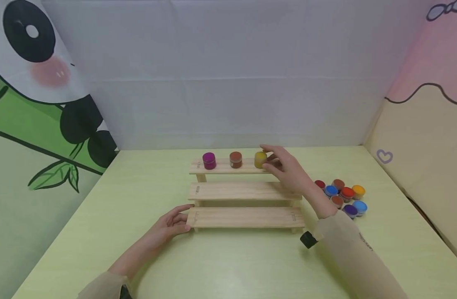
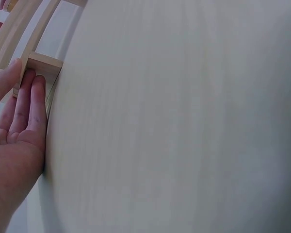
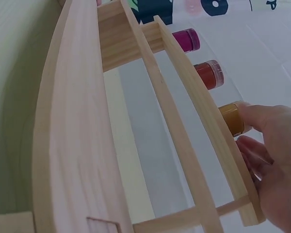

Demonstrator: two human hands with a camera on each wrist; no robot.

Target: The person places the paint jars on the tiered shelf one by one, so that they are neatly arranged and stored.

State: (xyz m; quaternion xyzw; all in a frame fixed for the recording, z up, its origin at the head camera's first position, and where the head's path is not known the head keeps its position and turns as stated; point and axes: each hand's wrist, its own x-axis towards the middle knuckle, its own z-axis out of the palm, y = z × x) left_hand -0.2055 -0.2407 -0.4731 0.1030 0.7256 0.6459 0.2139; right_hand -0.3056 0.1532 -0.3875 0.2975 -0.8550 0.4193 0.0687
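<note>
A three-tier wooden rack stands on the table. On its top step, from left to right, sit a purple paint jar, a brown paint jar and a yellow paint jar. My right hand has thumb and finger about the yellow jar, which rests on the step; the right wrist view shows a fingertip against this jar. At the left end of the lowest step, my left hand holds the rack, thumb at the front edge and fingers at the end, as the left wrist view of this hand shows.
Several more paint jars, in red, blue, brown, orange and purple, stand in a cluster on the table right of the rack, beside my right forearm. A white backdrop rises behind the table, with printed panels on both sides.
</note>
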